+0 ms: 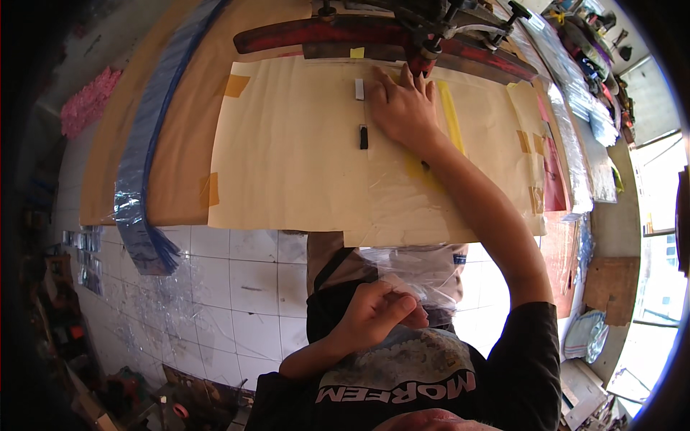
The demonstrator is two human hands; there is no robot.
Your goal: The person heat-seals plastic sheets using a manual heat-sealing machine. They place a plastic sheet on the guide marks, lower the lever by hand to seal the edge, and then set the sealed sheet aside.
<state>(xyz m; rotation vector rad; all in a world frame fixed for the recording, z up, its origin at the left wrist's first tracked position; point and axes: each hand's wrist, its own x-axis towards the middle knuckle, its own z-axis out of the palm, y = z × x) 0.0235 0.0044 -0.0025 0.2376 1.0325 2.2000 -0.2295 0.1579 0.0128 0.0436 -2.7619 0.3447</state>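
My left hand [377,312] is drawn in near my body, fingers closed on a clear plastic sheet [424,276] that hangs at the table's front edge. The plastic seems to run up over the cream paper [287,144] that covers the work surface. Farther up, my right hand [404,108] lies flat with its fingers apart, fingertips close to a dark red metal bar [323,34]. Beside this hand are a white tab [359,89], a black tab [364,137] and a yellow strip [451,115] on the paper.
Screw clamps [431,47] sit along the red bar at the far edge. A bundle of blue-edged plastic film [154,129] hangs over the table's left side. More plastic film [575,108] lies on the right. Below is a white tiled floor [251,284].
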